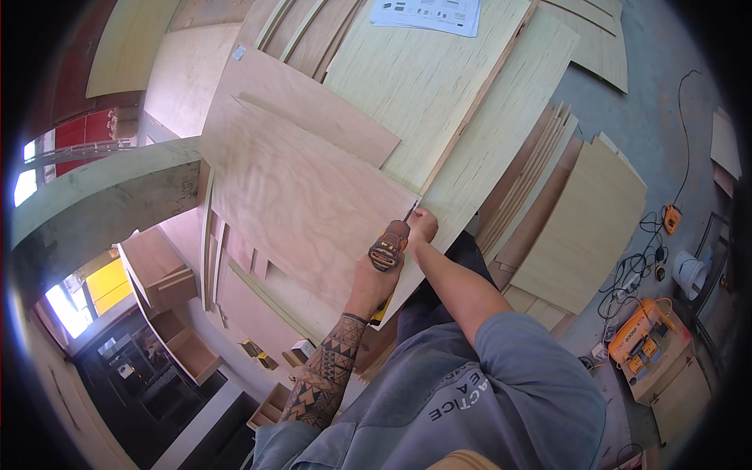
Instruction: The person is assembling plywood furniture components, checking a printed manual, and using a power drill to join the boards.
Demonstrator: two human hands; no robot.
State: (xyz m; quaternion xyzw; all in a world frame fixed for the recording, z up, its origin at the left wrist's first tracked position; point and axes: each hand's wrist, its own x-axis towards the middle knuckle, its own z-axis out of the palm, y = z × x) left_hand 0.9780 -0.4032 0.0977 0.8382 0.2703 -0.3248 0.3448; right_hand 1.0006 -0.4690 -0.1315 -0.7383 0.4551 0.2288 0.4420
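My left hand [374, 283] is wrapped round the grip of a cordless drill [389, 244], which points away from me. Its bit reaches the far right corner of a pinkish plywood panel [290, 196]. Right beside the bit tip, my right hand [424, 225] is closed, its fingers curled at the panel's corner. Whatever those fingertips may pinch is too small to make out. Under both hands lie pale plywood sheets [509, 141], with a long raised board edge [478, 98] running away from the corner.
Printed sheets [427, 14] lie on the far plywood. A concrete pillar [110, 196] stands at left. To the right are stacked wooden strips [526, 176], a stack of panels [583, 227], tangled cables [627, 274], a white bucket [689, 272] and an orange case [646, 337].
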